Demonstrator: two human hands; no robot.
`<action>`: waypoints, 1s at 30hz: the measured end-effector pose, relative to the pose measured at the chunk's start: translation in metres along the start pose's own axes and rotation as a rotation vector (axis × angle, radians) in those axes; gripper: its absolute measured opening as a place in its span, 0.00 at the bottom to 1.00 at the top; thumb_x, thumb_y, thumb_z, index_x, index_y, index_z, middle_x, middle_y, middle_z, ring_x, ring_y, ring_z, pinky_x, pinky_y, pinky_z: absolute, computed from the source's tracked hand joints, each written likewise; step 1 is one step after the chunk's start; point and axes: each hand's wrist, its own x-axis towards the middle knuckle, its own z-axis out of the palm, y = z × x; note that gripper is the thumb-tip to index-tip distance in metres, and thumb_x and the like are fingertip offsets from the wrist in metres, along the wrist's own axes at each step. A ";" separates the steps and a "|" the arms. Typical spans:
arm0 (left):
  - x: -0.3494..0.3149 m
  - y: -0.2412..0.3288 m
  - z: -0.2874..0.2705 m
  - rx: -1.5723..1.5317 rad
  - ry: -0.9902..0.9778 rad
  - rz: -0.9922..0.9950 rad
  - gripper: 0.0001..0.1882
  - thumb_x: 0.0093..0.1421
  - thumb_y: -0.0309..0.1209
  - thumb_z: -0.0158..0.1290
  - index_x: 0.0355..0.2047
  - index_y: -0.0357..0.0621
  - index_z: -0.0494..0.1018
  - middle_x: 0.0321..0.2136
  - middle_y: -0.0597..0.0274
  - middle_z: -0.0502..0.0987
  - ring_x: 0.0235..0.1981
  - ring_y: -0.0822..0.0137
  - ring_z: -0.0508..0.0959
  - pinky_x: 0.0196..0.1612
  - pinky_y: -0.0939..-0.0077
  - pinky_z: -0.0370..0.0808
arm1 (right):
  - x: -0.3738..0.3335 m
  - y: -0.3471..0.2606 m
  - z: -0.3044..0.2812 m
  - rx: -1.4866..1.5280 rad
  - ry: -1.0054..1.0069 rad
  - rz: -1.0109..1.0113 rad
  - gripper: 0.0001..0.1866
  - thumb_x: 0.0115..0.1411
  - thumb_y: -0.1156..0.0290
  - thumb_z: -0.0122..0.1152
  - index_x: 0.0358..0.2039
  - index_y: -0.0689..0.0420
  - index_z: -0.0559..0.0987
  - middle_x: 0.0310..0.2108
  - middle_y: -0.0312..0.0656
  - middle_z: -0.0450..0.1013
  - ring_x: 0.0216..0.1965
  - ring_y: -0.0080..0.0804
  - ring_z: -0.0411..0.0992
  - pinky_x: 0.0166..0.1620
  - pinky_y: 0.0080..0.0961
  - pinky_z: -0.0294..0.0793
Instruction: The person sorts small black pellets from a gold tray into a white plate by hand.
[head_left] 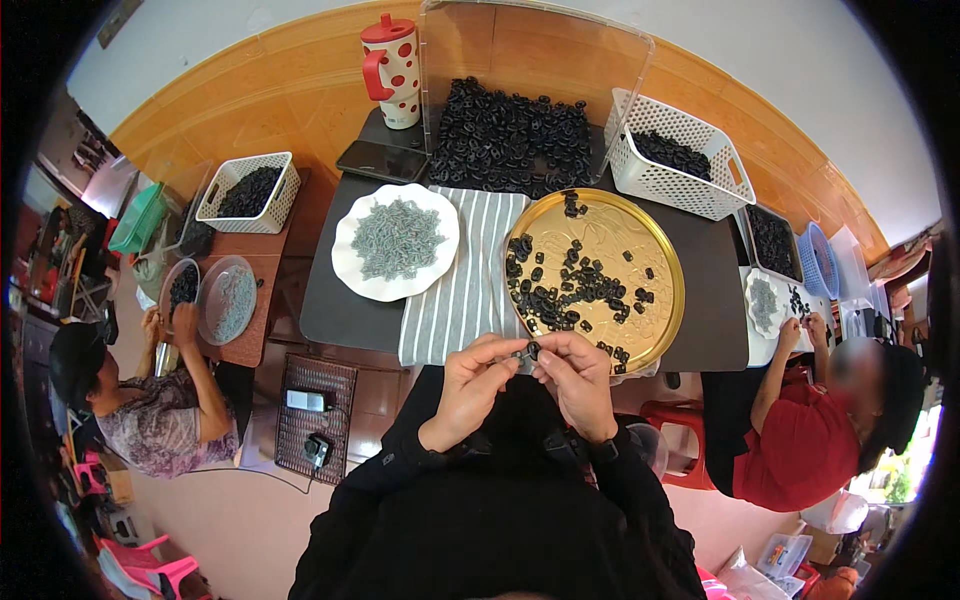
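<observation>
Just in front of my body, both hands meet at the near edge of the round gold tray (672, 290). My right hand (580, 382) pinches a small black plastic piece (533, 350) between thumb and forefinger. Closed fingertips of my left hand (472, 385) hold a small grey screw-like metal piece against it; the fingers partly cover it. Many loose black pieces (590, 285) lie scattered on the tray. To its left, a white scalloped plate (345, 250) carries a heap of the grey metal pieces (398, 240).
A striped cloth (455, 290) lies under plate and tray. Behind are a black-piece heap (510, 135) with a clear panel, a white basket (690, 190), a phone (383, 160) and a dotted tumbler (393, 75). People sit working at left (170, 415) and right (810, 440).
</observation>
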 end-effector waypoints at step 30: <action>0.001 -0.005 -0.007 -0.326 -0.061 -0.150 0.14 0.57 0.17 0.54 0.44 0.35 0.75 0.33 0.58 0.79 0.26 0.76 0.74 0.27 0.85 0.71 | -0.006 0.008 0.003 -0.350 -0.106 -0.459 0.20 0.53 0.87 0.58 0.48 0.63 0.74 0.34 0.39 0.70 0.33 0.22 0.69 0.35 0.15 0.69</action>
